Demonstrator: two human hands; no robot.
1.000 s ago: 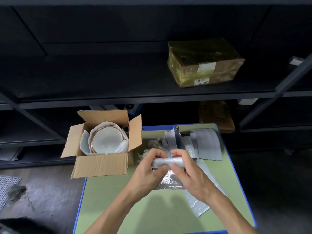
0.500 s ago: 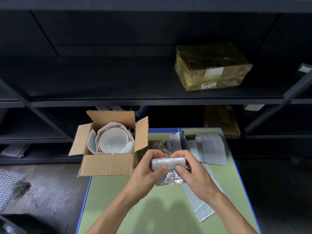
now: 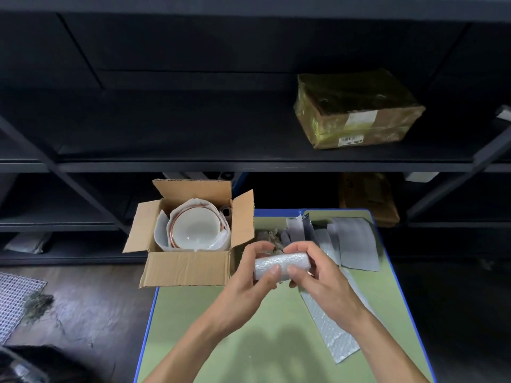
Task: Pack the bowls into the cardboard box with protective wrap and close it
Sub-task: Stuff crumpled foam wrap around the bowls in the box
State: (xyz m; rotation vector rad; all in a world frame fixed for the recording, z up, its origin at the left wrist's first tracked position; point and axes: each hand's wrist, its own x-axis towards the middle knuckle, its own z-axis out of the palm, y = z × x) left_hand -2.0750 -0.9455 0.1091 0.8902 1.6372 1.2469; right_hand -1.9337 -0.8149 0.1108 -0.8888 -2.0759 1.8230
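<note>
An open cardboard box sits at the table's far left corner, flaps up. Inside it, white bowls with a copper-coloured rim are nested in white foam wrap. Just right of the box, above the table, both hands grip a tight roll of bubble wrap. My left hand holds its left end with the thumb on the front. My right hand clasps its right end from above.
The green table with a blue rim carries a strip of bubble wrap, grey foam sheets and crumpled paper. Behind stand dark metal shelves with a taped parcel. Dark floor lies on both sides.
The loose tail of bubble wrap that hung below the roll is gone and the roll now looks fully wound. Both hands shifted slightly up and right in view.
</note>
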